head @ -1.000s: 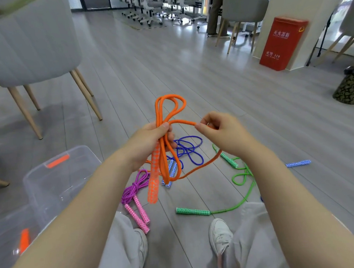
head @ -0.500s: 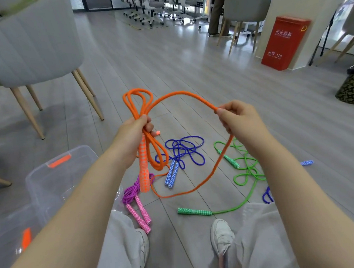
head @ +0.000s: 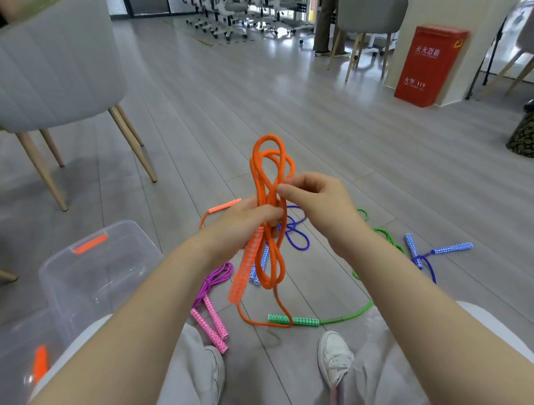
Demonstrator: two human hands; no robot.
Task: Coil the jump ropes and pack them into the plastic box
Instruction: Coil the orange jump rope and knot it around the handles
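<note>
The red box point(head: 426, 64) by the pillar bears white Chinese characters and the number 119.

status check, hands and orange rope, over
Left hand grips orange rope coil. Right hand pinches a strand at the coil. Tail and second handle on floor. Plastic box open at left, nothing blocking.

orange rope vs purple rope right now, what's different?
The orange rope is up in both hands, left hand gripping the bundle and right hand pinching a strand; the purple rope lies on the floor, untouched. Orange trails a loose tail; purple is already bundled, its handles side by side. Both have diamond-patterned handles.
</note>
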